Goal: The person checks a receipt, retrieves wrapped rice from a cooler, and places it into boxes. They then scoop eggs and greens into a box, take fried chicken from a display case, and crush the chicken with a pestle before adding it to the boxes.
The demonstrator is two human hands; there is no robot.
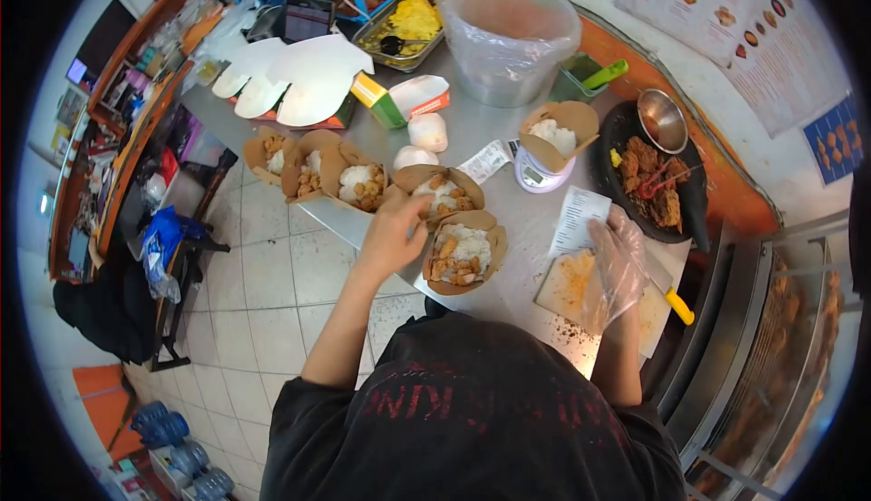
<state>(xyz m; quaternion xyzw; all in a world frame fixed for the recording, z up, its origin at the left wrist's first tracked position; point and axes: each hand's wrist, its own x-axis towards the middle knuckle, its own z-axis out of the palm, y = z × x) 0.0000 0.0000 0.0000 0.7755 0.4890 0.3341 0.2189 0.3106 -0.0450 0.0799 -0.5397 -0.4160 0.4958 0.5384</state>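
Our bare left hand (396,234), half curled, reaches an open brown paperboard box (469,183) of white rice (446,194) and golden fried pieces (464,203). Rightward, a white printed paper slip (575,220) meets our loosely bent, clear-gloved right hand (620,262). We cannot tell whether either grips.

Illegibly small-printed receipt (578,216) at gloved right hand (621,254)

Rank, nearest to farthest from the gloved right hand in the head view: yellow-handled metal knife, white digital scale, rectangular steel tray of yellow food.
1. Yellow-handled metal knife: just right of the gloved right hand.
2. White digital scale: farther, up and left.
3. Rectangular steel tray: farthest, toward the back left.
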